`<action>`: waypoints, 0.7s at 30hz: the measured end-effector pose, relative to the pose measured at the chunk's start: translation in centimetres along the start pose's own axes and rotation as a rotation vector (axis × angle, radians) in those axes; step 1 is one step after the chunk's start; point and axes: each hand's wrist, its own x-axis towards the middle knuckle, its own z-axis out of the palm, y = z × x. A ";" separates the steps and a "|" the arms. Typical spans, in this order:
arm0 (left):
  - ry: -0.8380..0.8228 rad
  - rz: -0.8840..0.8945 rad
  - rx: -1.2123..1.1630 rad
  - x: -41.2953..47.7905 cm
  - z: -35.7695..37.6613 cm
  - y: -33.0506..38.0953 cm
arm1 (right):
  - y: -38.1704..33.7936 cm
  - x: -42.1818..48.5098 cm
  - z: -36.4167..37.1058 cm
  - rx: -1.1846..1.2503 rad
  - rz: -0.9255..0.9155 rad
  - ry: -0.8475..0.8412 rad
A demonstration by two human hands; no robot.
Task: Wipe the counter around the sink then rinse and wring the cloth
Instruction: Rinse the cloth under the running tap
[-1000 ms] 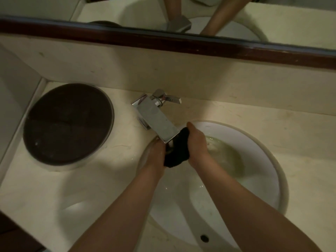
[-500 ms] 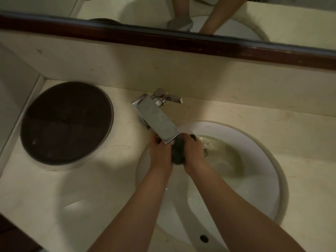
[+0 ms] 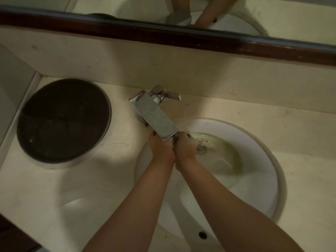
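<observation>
1. Pressing together beneath the square chrome tap spout, the left hand and right hand are clamped on the small dark cloth.
2. Its long axis cannot be told; the cloth is held equally near both, over the white round basin.

Cream marbled counter; white sink, greenish stain near drain; silver chrome faucet; dark brown round lid; dark cloth; reddish-brown mirror frame.

Pale stone surface, bearing dark round lid at left, chrome tap centre, white sink set in at right.
</observation>
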 end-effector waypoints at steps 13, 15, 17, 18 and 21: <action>-0.288 -0.403 -0.339 -1.1 -0.9 3.1 | -7.2 0.0 -4.8 -0.504 -0.381 -0.137; -0.232 -0.509 -0.401 -2.3 -0.5 4.6 | -10.1 -0.3 -4.8 -0.386 -0.500 -0.208; -0.187 -0.578 -0.464 -3.8 -0.2 5.8 | -11.9 -0.4 -4.3 -0.370 -0.546 -0.289; -0.194 -0.611 -0.448 -3.7 -0.3 6.0 | -12.3 -0.4 -4.1 -0.395 -0.553 -0.323; -0.411 -0.762 -0.493 -3.3 -0.9 5.9 | -12.5 -0.7 -3.7 -0.493 -0.549 -0.325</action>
